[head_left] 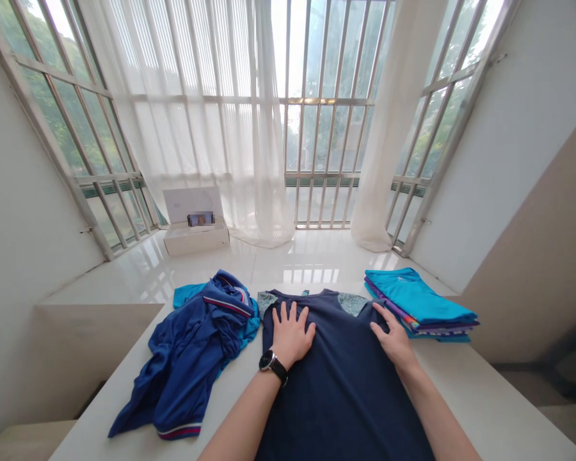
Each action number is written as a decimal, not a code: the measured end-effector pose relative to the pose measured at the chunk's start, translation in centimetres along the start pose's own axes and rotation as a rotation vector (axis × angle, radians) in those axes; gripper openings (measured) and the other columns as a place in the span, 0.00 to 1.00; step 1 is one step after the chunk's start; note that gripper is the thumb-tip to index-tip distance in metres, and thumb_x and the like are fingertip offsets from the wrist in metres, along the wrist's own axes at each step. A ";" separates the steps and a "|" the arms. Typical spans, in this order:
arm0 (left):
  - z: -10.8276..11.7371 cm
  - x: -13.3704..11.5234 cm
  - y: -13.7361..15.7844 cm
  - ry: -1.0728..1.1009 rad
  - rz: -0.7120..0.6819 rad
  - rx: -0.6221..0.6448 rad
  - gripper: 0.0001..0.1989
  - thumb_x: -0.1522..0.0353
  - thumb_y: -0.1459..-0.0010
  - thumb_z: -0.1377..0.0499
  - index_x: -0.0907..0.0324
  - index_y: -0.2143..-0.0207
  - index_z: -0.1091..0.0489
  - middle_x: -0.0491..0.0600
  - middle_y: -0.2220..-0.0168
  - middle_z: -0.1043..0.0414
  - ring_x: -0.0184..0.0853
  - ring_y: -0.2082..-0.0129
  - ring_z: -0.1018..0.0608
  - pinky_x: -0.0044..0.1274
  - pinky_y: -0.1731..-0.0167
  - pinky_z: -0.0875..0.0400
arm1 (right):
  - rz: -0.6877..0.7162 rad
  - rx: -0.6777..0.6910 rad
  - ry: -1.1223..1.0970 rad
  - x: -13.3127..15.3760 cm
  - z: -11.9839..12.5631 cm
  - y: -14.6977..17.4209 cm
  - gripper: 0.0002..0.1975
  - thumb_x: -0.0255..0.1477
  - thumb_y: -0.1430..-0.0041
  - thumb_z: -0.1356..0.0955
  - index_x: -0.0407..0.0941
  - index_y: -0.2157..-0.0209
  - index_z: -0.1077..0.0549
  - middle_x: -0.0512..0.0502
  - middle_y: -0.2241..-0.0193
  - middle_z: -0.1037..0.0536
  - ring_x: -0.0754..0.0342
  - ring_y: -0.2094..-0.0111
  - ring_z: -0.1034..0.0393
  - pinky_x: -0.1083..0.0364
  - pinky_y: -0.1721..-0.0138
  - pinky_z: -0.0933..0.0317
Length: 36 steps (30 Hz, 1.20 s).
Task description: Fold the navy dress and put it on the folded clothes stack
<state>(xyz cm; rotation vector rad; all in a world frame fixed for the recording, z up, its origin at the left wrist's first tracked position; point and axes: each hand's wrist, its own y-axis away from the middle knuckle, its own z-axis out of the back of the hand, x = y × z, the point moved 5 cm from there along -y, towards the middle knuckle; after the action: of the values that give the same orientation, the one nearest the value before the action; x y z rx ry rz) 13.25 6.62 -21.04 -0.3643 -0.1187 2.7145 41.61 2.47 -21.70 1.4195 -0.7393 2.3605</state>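
Note:
A dark navy shirt (pixel 338 384) with patterned teal shoulder patches lies spread flat on the white table (pixel 484 397) in front of me. My left hand (pixel 292 334), a black watch on its wrist, rests palm down on the shirt's upper left part, fingers spread. My right hand (pixel 392 338) lies flat on the upper right part, near the shoulder patch. Neither hand grips anything.
A crumpled heap of blue clothes (pixel 192 352) lies to the left of the shirt. A neat stack of folded turquoise and purple garments (pixel 420 304) sits at the right. A white open box (pixel 196 227) stands on the bay window ledge, before sheer curtains (pixel 211 115).

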 end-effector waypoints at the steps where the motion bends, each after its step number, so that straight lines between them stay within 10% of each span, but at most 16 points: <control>1: 0.1 0.0 0.0 -0.005 0.006 0.011 0.31 0.50 0.34 0.59 0.50 0.33 0.44 0.54 0.31 0.49 0.59 0.32 0.52 0.53 0.37 0.62 | 0.016 0.001 0.017 -0.2 -0.1 0.0 0.31 0.39 0.54 0.34 0.43 0.47 0.27 0.38 0.42 0.29 0.41 0.38 0.40 0.42 0.35 0.50; 10: 1.6 -6.6 -4.0 0.478 -0.070 0.078 0.22 0.62 0.35 0.50 0.59 0.42 0.34 0.59 0.37 0.38 0.52 0.36 0.40 0.44 0.37 0.51 | 0.150 0.038 0.132 0.0 -1.2 1.1 0.34 0.27 0.51 0.41 0.44 0.40 0.33 0.41 0.36 0.37 0.44 0.33 0.49 0.41 0.33 0.54; 17: -0.7 -9.3 -9.3 0.826 -0.013 0.327 0.31 0.48 0.34 0.56 0.64 0.48 0.32 0.57 0.52 0.25 0.39 0.57 0.21 0.24 0.66 0.24 | 0.427 0.398 0.087 3.2 -5.1 5.2 0.42 0.21 0.48 0.41 0.44 0.31 0.55 0.41 0.29 0.55 0.49 0.30 0.60 0.42 0.33 0.52; 24: -2.9 -8.2 -10.1 0.980 -0.004 0.376 0.22 0.58 0.47 0.35 0.65 0.55 0.27 0.53 0.62 0.24 0.39 0.64 0.21 0.22 0.71 0.25 | 0.176 0.175 0.058 3.1 -1.9 2.7 0.25 0.27 0.46 0.40 0.44 0.45 0.33 0.40 0.50 0.24 0.49 0.48 0.29 0.49 0.48 0.31; 36: -3.5 -8.7 -9.8 1.179 0.115 0.336 0.10 0.70 0.40 0.49 0.61 0.59 0.31 0.48 0.70 0.28 0.33 0.72 0.23 0.21 0.76 0.27 | 0.152 0.232 0.276 0.1 -2.4 1.3 0.30 0.47 0.43 0.37 0.41 0.46 0.32 0.34 0.51 0.24 0.44 0.57 0.25 0.44 0.50 0.32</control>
<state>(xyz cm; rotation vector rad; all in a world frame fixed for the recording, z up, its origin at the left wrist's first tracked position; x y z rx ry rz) 25.57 12.23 -21.00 -1.7596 0.6744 2.1151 39.17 2.79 -22.92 1.1157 -0.5289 2.7622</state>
